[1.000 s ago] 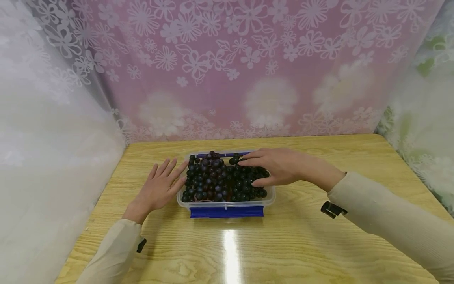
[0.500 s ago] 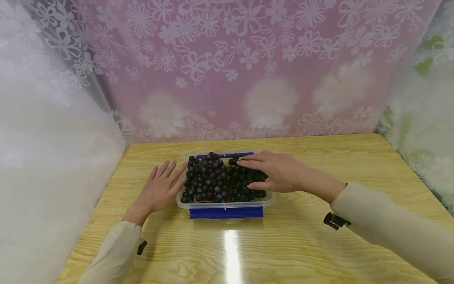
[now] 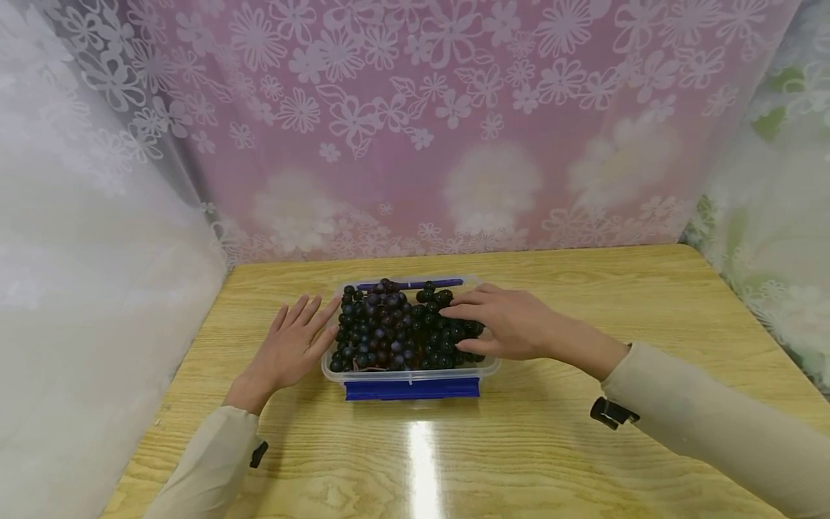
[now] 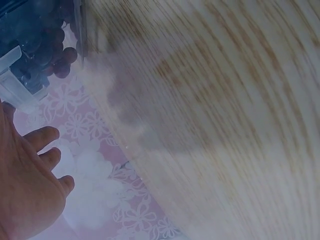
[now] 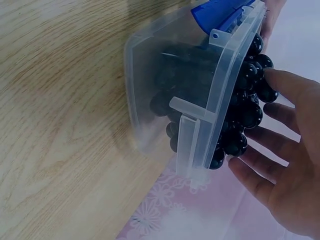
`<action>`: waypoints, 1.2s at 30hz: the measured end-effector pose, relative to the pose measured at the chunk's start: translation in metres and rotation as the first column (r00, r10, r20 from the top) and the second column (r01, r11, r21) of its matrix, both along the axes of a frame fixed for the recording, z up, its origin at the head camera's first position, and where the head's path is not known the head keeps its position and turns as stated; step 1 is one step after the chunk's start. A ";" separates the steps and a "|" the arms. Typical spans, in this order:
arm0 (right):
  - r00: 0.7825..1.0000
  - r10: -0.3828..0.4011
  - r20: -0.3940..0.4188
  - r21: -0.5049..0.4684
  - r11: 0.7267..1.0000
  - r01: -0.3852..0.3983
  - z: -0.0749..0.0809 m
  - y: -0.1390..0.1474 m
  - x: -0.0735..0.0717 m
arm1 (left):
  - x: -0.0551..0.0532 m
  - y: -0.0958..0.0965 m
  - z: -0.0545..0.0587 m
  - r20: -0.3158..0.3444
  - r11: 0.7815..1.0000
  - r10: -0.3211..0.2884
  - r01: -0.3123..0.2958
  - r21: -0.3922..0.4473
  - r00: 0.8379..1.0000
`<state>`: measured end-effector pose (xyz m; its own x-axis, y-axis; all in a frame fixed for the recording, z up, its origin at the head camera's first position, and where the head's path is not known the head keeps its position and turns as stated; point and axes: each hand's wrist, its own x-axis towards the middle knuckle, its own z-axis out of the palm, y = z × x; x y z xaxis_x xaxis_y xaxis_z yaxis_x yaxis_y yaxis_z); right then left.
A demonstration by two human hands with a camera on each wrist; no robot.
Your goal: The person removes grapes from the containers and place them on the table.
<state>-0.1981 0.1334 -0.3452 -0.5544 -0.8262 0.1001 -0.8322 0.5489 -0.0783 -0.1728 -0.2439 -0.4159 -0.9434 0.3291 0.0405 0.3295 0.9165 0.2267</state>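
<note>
A clear plastic container with blue latches sits on the table, heaped with grapes. Its left part holds a purplish bunch; a blacker, glossier bunch fills the right. My left hand lies along the container's left side, fingers straight and spread, fingertips right at the wall. Over the right-hand grapes rests my right hand, fingers spread and slightly bent. In the right wrist view its thumb and fingertips touch the black grapes, which bulge above the rim. Some grapes are hidden beneath this hand.
The wooden table extends on all sides of the container. A pink flowered curtain hangs behind its back edge, with pale curtains at the sides. Each sleeve has a black strap device beneath it.
My right hand has shifted slightly toward the front of the container, uncovering some grapes at the back right. My left hand and the container have stayed nearly in place.
</note>
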 end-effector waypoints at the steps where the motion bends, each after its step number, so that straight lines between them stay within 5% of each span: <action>1: 1.000 0.001 0.002 -0.002 1.000 -0.001 0.000 0.000 0.000 | 0.000 0.000 0.000 0.001 1.000 0.001 -0.001 0.000 1.000; 14: 0.972 0.009 0.233 0.113 0.993 -0.036 0.009 -0.007 -0.005 | 0.001 0.001 0.000 0.017 1.000 0.008 -0.009 0.023 1.000; 21: 0.961 0.038 0.275 0.122 0.990 -0.074 0.014 -0.012 -0.017 | 0.001 0.001 -0.002 0.017 0.999 0.006 -0.007 0.038 1.000; 29: 0.934 -0.039 0.356 0.201 0.979 -0.036 0.020 -0.019 -0.025 | 0.000 0.000 -0.005 0.001 0.998 0.004 -0.004 0.055 1.000; 36: 0.950 -0.052 0.309 0.262 0.964 -0.033 0.023 -0.023 -0.024 | 0.000 0.000 -0.006 -0.001 0.998 0.004 -0.004 0.068 1.000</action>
